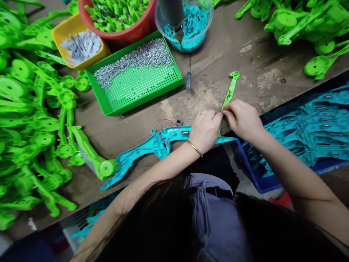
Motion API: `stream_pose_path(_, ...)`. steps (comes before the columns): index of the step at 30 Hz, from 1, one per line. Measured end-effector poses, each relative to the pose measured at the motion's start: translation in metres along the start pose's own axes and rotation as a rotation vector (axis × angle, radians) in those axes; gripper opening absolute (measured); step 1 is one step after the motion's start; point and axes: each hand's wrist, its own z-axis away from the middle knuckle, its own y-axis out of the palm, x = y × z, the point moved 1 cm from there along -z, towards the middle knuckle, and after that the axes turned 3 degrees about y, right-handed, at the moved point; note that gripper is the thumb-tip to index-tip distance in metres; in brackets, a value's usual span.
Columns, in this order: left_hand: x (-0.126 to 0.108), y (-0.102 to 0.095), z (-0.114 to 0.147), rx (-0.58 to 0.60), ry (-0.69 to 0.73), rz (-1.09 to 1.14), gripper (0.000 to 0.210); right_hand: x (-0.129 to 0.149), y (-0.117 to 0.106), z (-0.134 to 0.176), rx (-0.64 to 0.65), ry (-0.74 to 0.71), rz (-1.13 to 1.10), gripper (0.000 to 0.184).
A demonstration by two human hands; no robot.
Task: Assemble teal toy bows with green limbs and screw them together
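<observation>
Over the table's near edge, my left hand [207, 129], with a gold bracelet at its wrist, has its fingers closed around the lower part of a slim green plastic arm [231, 89]. My right hand [244, 118] pinches the same arm from the right, its thumb and fingertips beside the left ones; anything small between them is hidden. Underneath lies a turquoise bow-shaped plastic shell [141, 151] with thin red wires and a small silver battery-like part [185, 133]. Its right end passes below my left hand.
A green tray [141, 98] of screws, a yellow bin [61, 43], a red tub [120, 35] and a clear tub [203, 42] of turquoise bits stand behind. Green parts [35, 120] pile up left. A blue crate [261, 187] of turquoise shells sits right. A screwdriver [188, 80] lies mid-table.
</observation>
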Motion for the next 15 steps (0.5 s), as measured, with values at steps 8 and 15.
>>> stream_pose_path(8, 0.002, 0.001, 0.001, -0.035, 0.041, -0.014, 0.035, 0.007, -0.011, 0.024, 0.047, -0.06, 0.105, 0.03)
stream_pose_path(15, 0.002, 0.002, 0.002, -0.082, 0.064, -0.021, 0.031, -0.017, -0.013, 0.017, -0.145, 0.081, -0.188, 0.017)
